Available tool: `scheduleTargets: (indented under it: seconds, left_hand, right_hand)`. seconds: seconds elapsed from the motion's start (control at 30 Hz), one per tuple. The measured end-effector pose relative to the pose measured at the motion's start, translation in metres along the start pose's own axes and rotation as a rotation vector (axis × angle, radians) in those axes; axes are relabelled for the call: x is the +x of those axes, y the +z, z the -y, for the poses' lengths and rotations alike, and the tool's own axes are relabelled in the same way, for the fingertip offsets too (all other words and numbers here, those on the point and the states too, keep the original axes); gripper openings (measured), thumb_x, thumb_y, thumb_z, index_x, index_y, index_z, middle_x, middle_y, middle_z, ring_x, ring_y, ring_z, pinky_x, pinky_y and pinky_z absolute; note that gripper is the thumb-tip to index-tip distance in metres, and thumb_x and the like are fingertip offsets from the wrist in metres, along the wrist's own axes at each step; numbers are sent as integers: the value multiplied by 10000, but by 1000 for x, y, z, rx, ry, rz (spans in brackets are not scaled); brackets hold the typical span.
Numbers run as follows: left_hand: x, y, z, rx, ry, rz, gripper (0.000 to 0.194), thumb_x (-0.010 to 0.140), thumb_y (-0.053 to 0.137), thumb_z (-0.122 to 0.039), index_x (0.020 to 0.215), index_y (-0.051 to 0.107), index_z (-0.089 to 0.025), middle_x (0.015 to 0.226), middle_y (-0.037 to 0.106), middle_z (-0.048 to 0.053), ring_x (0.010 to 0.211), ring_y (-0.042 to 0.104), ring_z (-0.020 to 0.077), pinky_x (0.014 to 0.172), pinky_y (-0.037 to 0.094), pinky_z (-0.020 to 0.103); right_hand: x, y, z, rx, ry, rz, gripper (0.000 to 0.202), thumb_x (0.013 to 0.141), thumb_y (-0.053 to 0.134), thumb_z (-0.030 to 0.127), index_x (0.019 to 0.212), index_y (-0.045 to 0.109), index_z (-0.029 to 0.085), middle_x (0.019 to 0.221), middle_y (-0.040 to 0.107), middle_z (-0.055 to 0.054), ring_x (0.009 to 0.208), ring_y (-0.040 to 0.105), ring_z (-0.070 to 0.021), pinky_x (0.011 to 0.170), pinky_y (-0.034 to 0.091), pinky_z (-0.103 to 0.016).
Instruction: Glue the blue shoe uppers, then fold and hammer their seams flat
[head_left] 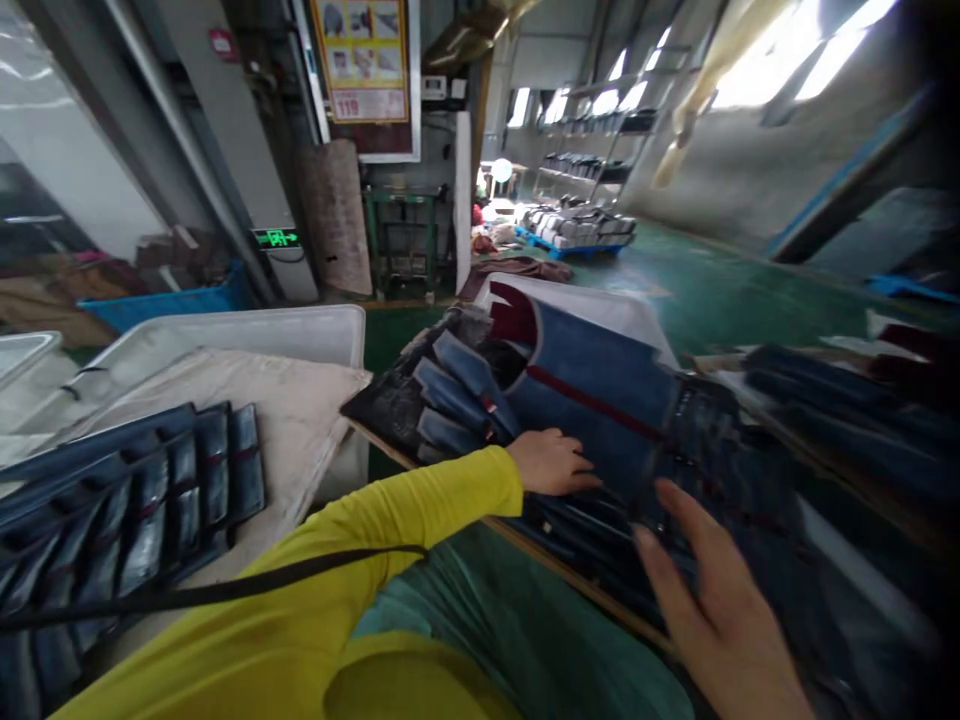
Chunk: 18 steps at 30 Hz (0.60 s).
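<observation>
A large blue sheet-like piece with a dark red stripe (600, 370) curves up over the stand, and its exact kind cannot be told. My left hand (551, 462) rests at its lower left edge, fingers stretched out along it. Beyond the sheet's lower right corner, my right hand (720, 600) is held with thumb and fingers apart, nothing between them. Narrower blue folded pieces (454, 385) lie fanned left of the sheet. Several dark blue pieces (720, 450) are heaped at its right, blurred in part.
On the left, overlapping dark blue pieces (154, 500) lie on a pale cloth (292, 390) over a white tub (247, 322). A wooden-edged board (382, 455) runs in front of my body. More blue pieces (847, 400) are stacked at right. Green floor (720, 270) stretches behind.
</observation>
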<state>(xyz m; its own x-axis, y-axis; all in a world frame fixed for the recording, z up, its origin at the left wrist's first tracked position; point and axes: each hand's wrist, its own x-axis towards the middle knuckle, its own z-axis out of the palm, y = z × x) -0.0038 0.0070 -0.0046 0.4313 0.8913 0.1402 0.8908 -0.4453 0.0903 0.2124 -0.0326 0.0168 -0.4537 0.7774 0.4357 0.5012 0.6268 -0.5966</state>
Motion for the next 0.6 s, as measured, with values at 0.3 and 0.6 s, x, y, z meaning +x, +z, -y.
scheduleTargets:
  seconds: [0.3,0.6]
  left_hand:
    - [-46,-11,17,-89,58,-39,264,888,477,-307,1011,652,-153,1035,669,102,959,594,210,842,446,347]
    - [-120,-67,132,67,-314,-169,459,956,294,-463,1201,595,-217,1289,559,69,1186,489,221,1036,321,399]
  right_hand:
    - [41,91,22,-76,-1,201,589,933,290,500,1392,358,137,1371,477,-154,1257,468,-249,1044,394,-440]
    - [31,74,40,-316,-102,401,665,846,486,575,1380,417,185,1393,449,-152,1257,439,-305,1016,374,-475]
